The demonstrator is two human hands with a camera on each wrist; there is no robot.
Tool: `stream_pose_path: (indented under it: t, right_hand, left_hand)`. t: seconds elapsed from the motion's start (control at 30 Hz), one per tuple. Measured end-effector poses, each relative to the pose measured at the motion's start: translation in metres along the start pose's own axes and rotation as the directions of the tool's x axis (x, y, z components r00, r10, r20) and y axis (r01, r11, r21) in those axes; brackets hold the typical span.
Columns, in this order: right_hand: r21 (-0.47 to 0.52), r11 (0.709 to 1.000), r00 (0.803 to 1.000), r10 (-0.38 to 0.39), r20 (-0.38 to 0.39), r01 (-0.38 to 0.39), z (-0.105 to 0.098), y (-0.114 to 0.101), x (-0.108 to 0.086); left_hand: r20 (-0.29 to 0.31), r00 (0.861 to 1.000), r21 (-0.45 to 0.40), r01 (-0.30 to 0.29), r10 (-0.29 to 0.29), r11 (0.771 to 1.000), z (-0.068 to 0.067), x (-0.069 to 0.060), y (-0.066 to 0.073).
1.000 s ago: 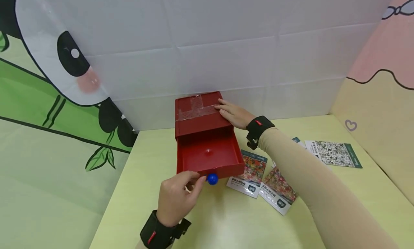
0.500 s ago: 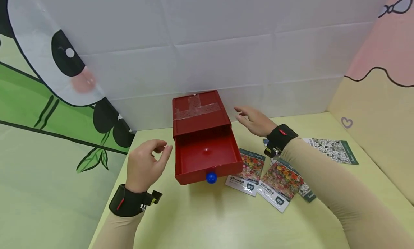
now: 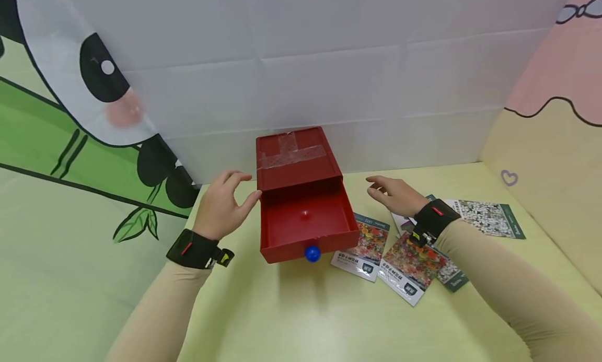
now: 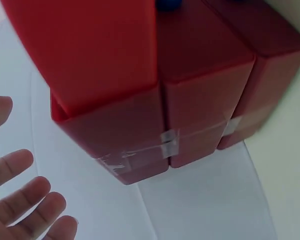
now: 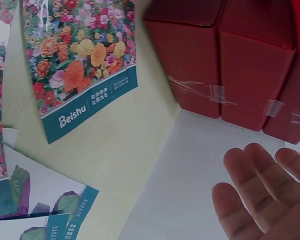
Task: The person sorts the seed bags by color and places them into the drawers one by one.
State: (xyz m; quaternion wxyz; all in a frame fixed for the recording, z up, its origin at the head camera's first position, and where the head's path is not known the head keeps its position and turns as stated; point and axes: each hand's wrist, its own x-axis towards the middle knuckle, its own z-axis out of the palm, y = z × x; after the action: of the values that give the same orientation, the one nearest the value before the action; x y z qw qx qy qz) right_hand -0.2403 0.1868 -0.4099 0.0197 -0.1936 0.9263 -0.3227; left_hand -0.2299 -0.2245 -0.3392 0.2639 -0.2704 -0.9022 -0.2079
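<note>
A red drawer unit (image 3: pixel 296 163) stands against the back wall, clear tape across its top. Its top drawer (image 3: pixel 305 221) is pulled out and empty inside, with a blue knob (image 3: pixel 312 254) on the front. The wrist views show three stacked red drawer boxes (image 4: pixel 205 100) taped together. My left hand (image 3: pixel 223 208) is in the air just left of the unit, thumb and fingers apart, holding nothing. To the right of the unit my right hand (image 3: pixel 397 195) hovers with relaxed fingers, also holding nothing; the right wrist view shows its fingers (image 5: pixel 255 180) spread near the boxes.
Several flower-printed packets lie right of the unit, among them a colourful one (image 3: pixel 411 263) and a white-flowered one (image 3: pixel 489 218). A pale cloth wall (image 3: pixel 329 80) rises behind the yellow table (image 3: pixel 291 320).
My left hand has let go of the blue knob and moved up and left, beside the unit. My right hand has lifted off the unit's top and moved right. The drawer has stayed pulled out.
</note>
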Motion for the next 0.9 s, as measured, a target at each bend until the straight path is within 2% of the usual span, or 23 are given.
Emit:
stream_pose_path:
  t: [0.17, 0.3, 0.4, 0.53, 0.63, 0.8, 0.9]
  right_hand:
    - [-0.015, 1.0, 1.0, -0.01, 0.013, 0.01, 0.003, -0.001, -0.002]
    - [-0.017, 1.0, 0.999, -0.019, 0.034, 0.019, 0.007, -0.002, -0.003]
    - [-0.02, 1.0, 0.999, -0.01, 0.05, 0.011, 0.012, -0.001, -0.004]
    - [-0.032, 0.999, 0.998, 0.006, 0.055, -0.004, 0.016, 0.004, -0.009]
    - [-0.032, 0.999, 0.998, 0.012, 0.062, -0.01, 0.02, 0.007, -0.011]
    - [-0.061, 0.998, 0.996, 0.038, 0.083, -0.033, 0.03, 0.009, -0.015]
    - [-0.104, 0.993, 0.994, 0.066, 0.09, -0.057, 0.035, 0.011, -0.017]
  left_hand:
    - [0.078, 0.996, 0.026, -0.038, 0.036, 0.999, -0.009, 0.026, -0.002]
    - [0.142, 0.99, 0.051, -0.019, 0.011, 0.999, -0.015, 0.046, -0.003]
    - [0.176, 0.984, 0.083, 0.013, -0.027, 0.996, -0.015, 0.06, -0.005]
    - [0.213, 0.974, 0.119, 0.049, -0.074, 0.992, 0.001, 0.079, -0.008]
    - [0.251, 0.962, 0.131, 0.078, -0.11, 0.988, 0.017, 0.086, -0.01]
    - [0.334, 0.93, 0.097, 0.129, -0.155, 0.987, 0.04, 0.089, -0.016]
    - [0.38, 0.913, 0.065, 0.135, -0.15, 0.989, 0.048, 0.087, -0.02]
